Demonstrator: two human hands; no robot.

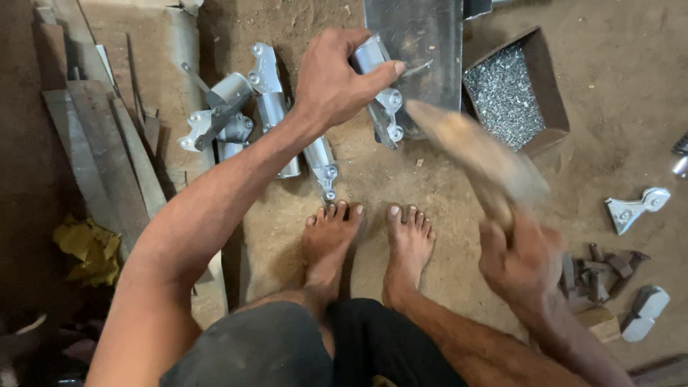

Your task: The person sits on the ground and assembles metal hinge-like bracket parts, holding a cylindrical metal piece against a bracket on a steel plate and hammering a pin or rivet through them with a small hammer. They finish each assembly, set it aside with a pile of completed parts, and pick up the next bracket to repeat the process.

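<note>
My left hand [335, 77] grips a shiny metal bracket [378, 89] and presses it against a flat steel block [423, 50] on the dirt floor. My right hand [522, 259] is closed around the wooden handle of a hammer [476, 154], which is blurred with motion and points up-left toward the bracket. My two bare feet [369, 240] rest on the ground just below the work spot.
A heap of similar metal brackets [247, 107] lies to the left. A cardboard box of small silvery rivets [510, 93] stands at the upper right. Wooden planks [100, 150] line the left side. Another bracket [634, 208] and dark metal bits [609, 276] lie at the right.
</note>
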